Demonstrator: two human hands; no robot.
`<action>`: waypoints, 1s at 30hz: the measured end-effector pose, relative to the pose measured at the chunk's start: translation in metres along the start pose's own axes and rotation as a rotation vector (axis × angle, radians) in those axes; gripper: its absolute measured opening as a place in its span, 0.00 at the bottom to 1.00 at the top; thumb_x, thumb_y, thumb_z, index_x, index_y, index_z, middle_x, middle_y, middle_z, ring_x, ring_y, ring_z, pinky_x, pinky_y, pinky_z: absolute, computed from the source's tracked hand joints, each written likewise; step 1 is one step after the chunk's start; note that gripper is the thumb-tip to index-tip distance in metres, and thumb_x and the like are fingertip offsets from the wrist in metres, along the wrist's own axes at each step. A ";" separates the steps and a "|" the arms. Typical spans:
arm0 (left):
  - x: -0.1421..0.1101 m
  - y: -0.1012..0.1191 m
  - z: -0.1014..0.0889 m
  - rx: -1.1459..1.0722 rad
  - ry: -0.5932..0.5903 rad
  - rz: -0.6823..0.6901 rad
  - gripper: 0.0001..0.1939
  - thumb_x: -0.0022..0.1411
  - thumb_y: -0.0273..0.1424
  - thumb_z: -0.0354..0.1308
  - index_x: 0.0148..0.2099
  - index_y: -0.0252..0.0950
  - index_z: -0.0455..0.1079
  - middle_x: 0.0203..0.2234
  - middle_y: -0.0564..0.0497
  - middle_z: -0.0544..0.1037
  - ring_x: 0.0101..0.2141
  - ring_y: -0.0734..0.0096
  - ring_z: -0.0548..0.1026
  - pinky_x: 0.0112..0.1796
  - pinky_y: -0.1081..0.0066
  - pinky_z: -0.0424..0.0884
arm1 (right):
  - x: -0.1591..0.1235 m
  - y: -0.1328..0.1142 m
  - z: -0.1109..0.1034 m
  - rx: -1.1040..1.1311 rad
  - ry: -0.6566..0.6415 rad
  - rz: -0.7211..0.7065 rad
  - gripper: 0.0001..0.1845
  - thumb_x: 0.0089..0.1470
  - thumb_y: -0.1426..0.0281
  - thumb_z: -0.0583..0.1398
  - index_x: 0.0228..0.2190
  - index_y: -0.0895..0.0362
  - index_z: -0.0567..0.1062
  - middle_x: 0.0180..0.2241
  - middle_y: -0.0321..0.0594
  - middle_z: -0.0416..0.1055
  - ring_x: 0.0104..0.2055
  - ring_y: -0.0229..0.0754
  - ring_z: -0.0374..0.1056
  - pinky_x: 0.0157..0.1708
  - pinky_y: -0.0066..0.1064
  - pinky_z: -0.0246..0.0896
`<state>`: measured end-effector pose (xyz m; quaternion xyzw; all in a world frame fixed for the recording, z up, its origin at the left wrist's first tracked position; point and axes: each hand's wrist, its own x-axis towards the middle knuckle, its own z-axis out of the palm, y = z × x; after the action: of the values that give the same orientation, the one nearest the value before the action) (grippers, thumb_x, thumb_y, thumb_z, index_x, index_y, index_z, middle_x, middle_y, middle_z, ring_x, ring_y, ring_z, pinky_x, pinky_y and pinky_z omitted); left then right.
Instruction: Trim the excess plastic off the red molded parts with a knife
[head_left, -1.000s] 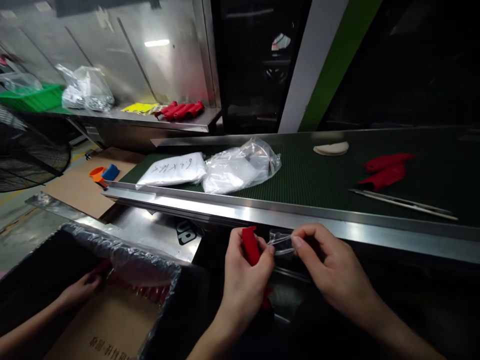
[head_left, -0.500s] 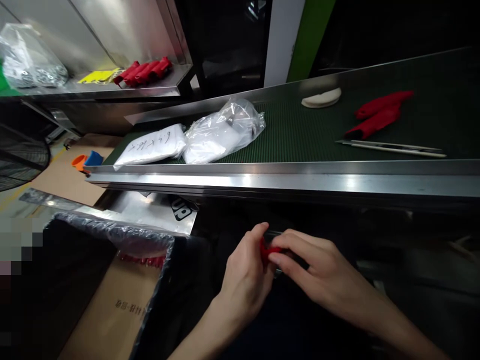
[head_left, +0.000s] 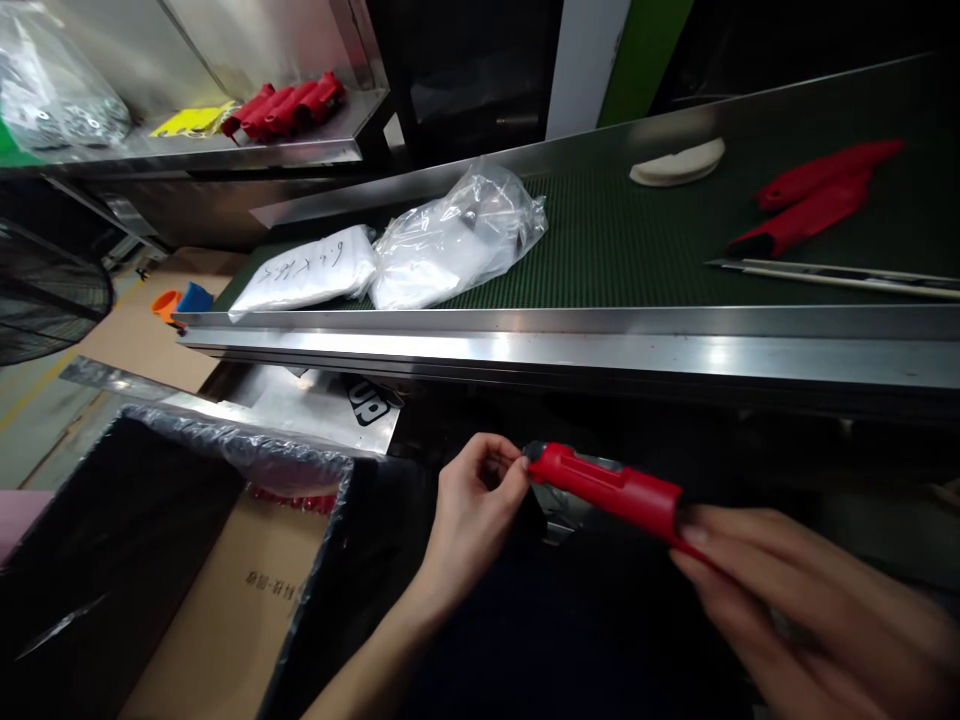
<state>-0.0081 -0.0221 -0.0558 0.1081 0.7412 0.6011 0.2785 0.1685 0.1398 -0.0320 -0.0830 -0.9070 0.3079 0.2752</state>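
A red plastic tube-shaped housing (head_left: 611,487) with a dark tip slants between my hands, below the conveyor's front edge. Thumb and fingertips of my left hand (head_left: 476,510) pinch it at the dark tip. My right hand (head_left: 802,590), blurred, has its fingers closed on the wide end, and part of that end is hidden behind them. On the green conveyor belt (head_left: 600,250) lie two more red housings (head_left: 814,205), side by side. Just in front of them are long thin tweezers-like tools (head_left: 840,275), whose kind I cannot make out.
A white curved pad (head_left: 679,163) and clear plastic bags (head_left: 457,240) lie on the belt, beside a white packet (head_left: 304,272). More red housings (head_left: 289,107) sit on a metal shelf. At lower left stands a lined box (head_left: 341,520) with red pieces inside. A fan (head_left: 49,290) is at left.
My right hand has moved right and down, away from my left. The red housing, mostly hidden between my hands before, now shows lengthwise between them. The view has shifted slightly.
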 end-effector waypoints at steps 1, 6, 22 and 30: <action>-0.002 0.001 0.001 -0.016 0.002 -0.010 0.07 0.59 0.33 0.62 0.34 0.34 0.70 0.25 0.54 0.71 0.26 0.76 0.66 0.27 0.78 0.62 | 0.005 -0.004 0.001 -0.033 -0.030 -0.075 0.21 0.53 0.78 0.65 0.49 0.52 0.75 0.44 0.36 0.74 0.44 0.40 0.71 0.46 0.31 0.67; -0.006 0.002 0.004 -0.116 -0.010 -0.045 0.08 0.59 0.33 0.63 0.35 0.33 0.71 0.27 0.52 0.73 0.29 0.74 0.68 0.30 0.76 0.64 | 0.014 -0.006 0.003 -0.096 -0.166 -0.280 0.24 0.54 0.82 0.60 0.52 0.58 0.72 0.44 0.44 0.74 0.48 0.43 0.69 0.47 0.36 0.64; -0.015 -0.008 -0.012 -0.287 -0.052 0.043 0.04 0.66 0.32 0.59 0.38 0.36 0.69 0.37 0.52 0.70 0.38 0.73 0.69 0.41 0.76 0.65 | 0.009 -0.013 0.000 -0.463 -0.395 -0.613 0.19 0.62 0.83 0.51 0.46 0.56 0.75 0.49 0.43 0.75 0.44 0.52 0.73 0.55 0.60 0.43; -0.038 -0.013 -0.003 0.049 -0.066 0.386 0.06 0.68 0.25 0.53 0.42 0.40 0.70 0.39 0.50 0.64 0.40 0.71 0.67 0.41 0.72 0.65 | -0.005 -0.007 0.019 -0.190 -0.176 -0.300 0.14 0.59 0.79 0.57 0.45 0.54 0.74 0.43 0.37 0.78 0.42 0.45 0.75 0.57 0.49 0.55</action>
<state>0.0235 -0.0465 -0.0570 0.2746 0.7117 0.6213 0.1792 0.1626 0.1226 -0.0427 0.0548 -0.9548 0.1824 0.2284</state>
